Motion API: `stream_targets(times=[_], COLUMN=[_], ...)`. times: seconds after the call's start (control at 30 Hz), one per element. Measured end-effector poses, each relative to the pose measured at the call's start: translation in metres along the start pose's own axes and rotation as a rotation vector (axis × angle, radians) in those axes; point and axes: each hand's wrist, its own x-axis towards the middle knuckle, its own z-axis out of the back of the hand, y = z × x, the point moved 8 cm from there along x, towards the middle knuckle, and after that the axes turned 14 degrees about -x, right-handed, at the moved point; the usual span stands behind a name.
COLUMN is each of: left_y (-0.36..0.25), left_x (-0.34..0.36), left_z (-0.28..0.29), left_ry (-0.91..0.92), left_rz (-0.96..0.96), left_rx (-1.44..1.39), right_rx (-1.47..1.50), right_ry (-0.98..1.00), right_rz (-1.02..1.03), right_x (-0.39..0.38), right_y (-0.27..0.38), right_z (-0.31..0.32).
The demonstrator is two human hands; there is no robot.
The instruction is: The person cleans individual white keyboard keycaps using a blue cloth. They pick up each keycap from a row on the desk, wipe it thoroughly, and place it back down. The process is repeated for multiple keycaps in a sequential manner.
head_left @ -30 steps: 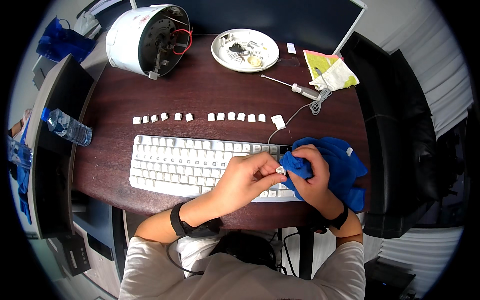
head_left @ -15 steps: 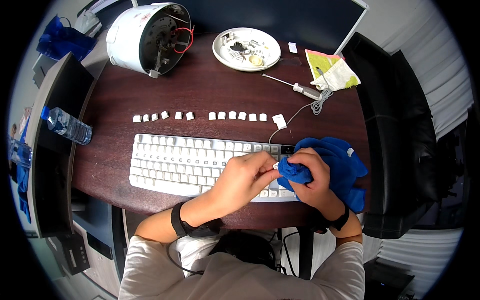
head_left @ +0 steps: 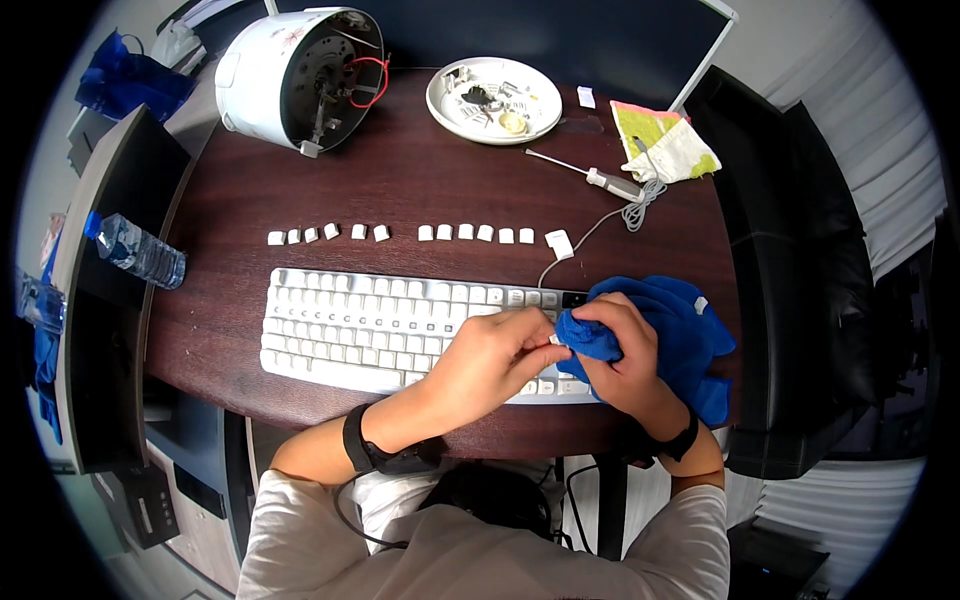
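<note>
Over the right part of a white keyboard point(head_left: 350, 375), my two hands meet. My left hand point(head_left: 490, 350) pinches a small white keycap point(head_left: 557, 341), mostly hidden by the fingers. Against it my right hand point(head_left: 625, 350) grips a bunched fold of a blue cloth point(head_left: 670, 310), whose rest drapes over the keyboard's right end and the table. Beyond the keyboard lies a row of loose white keycaps point(head_left: 465, 232). One row of the keyboard shows bare switches where caps are off.
A white plate point(head_left: 440, 110) of small parts stands at the back, beside an opened white appliance pot point(head_left: 255, 80) with a red wire. A screwdriver point(head_left: 612, 184), a coiled grey cable point(head_left: 640, 205) and a patterned cloth point(head_left: 655, 140) lie back right. A water bottle point(head_left: 140, 252) is at left.
My fingers have shifted slightly around the keycap and the cloth fold, and the left thumb sits a little farther right. The keyboard and loose keycaps stay in place.
</note>
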Motion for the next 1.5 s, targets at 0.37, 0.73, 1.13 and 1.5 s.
stream_targets(times=[0.37, 0.73, 1.13, 1.5], left_y=[0.008, 0.004, 0.000, 0.014], left_x=[0.001, 0.002, 0.002, 0.000], left_z=[0.000, 0.005, 0.001, -0.010], left_ry=[-0.005, -0.074, -0.081, -0.028], left_rz=[0.083, 0.044, -0.023, 0.114], left_rx=[-0.103, -0.128, -0.251, -0.478], right_rx=[0.032, 0.083, 0.096, 0.009], right_ry=[-0.008, 0.005, -0.080, -0.139], right_rz=[-0.005, 0.017, -0.125, -0.042], right_x=[0.000, 0.000, -0.006, -0.008], right_y=[-0.001, -0.005, -0.017, -0.009], right_z=[-0.001, 0.007, 0.004, 0.004])
